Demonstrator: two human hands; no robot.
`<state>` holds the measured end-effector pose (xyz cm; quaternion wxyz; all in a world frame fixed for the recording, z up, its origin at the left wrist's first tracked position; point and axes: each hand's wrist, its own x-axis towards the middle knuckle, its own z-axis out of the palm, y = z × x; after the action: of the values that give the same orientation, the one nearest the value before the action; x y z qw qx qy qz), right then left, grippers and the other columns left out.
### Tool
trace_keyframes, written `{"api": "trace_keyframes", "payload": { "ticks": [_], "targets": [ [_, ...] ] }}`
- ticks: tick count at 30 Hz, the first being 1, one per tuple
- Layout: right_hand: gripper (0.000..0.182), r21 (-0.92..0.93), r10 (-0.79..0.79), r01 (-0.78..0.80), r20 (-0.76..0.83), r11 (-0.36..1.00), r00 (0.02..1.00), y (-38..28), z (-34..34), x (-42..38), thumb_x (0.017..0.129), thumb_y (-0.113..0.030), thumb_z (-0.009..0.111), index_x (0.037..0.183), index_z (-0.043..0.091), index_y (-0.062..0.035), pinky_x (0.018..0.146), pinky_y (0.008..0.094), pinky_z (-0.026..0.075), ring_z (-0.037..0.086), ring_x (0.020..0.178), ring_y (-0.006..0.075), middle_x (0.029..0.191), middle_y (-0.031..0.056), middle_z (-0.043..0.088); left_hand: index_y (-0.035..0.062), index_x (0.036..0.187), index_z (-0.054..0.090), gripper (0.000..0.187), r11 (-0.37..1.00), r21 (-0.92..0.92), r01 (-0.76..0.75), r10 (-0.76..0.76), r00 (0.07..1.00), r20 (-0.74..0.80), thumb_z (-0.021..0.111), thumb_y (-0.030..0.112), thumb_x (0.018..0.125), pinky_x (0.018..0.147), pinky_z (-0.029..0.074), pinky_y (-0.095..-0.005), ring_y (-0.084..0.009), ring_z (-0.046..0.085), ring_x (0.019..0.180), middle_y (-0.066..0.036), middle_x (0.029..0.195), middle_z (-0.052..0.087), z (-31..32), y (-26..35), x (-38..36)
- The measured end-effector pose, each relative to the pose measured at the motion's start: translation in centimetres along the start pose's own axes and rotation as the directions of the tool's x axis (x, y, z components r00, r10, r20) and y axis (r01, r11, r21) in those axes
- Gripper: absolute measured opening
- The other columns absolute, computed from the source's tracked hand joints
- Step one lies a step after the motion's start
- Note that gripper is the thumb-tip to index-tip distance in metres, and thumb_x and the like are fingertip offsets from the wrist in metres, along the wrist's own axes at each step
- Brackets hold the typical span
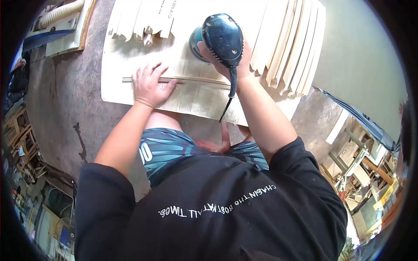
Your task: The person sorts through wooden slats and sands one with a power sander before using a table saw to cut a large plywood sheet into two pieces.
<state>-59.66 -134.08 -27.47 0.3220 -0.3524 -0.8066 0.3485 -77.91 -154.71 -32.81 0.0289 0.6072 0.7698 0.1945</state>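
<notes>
My right hand (244, 58) is wrapped round a black and teal corded power sander (223, 40), whose cord hangs back toward me. The sander is over the pale wooden board (130, 93), and its underside is hidden from above. A thin wooden strip (196, 80) lies crosswise on the board near its front edge. Across the left part of this strip rests my left hand (150, 85), palm down, fingers stretched forward and thumb out to the side. The strip's right end disappears beneath my right wrist and the cord.
Several wooden strips with notched ends (283, 52) lie along the board's right side. More notched pieces (143, 19) are at its far left. A ribbed hose (61, 14) shows at upper left. Scrap wood (361, 169) is piled on the right, with more clutter (19, 135) at left.
</notes>
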Motion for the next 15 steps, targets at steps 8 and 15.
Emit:
{"api": "trace_keyframes", "payload": {
  "ticks": [8,15],
  "targets": [
    [0.047,-0.287,0.145,-0.108,0.108,0.952,0.984,0.4,-0.1,2.1,0.077,-0.044,0.084,0.107,0.07,-0.0106,0.083,0.0335,0.057,0.072,0.088,0.0224,0.097,0.0032,0.075,0.0209,0.117,0.067,0.053,0.997,-0.016,0.082,-0.081,0.995,0.055,0.078,0.054,0.076,0.108,0.034,-0.0488,-0.0273,0.052,0.125,-0.003,0.126,0.059,-0.4,0.4,0.2],
    [0.052,-0.445,0.233,-0.075,0.312,0.892,0.921,1.3,1.6,1.7,0.085,-0.058,0.071,0.111,0.073,-0.0125,0.094,0.0397,0.053,0.07,0.104,0.027,0.106,0.0075,0.075,0.0231,0.115,0.066,0.052,0.995,-0.01,0.095,-0.094,0.994,0.063,0.077,0.056,0.076,0.106,0.035,-0.051,-0.0281,0.051,0.123,-0.002,0.127,0.058,-0.5,0.3,0.3]
  ]
}}
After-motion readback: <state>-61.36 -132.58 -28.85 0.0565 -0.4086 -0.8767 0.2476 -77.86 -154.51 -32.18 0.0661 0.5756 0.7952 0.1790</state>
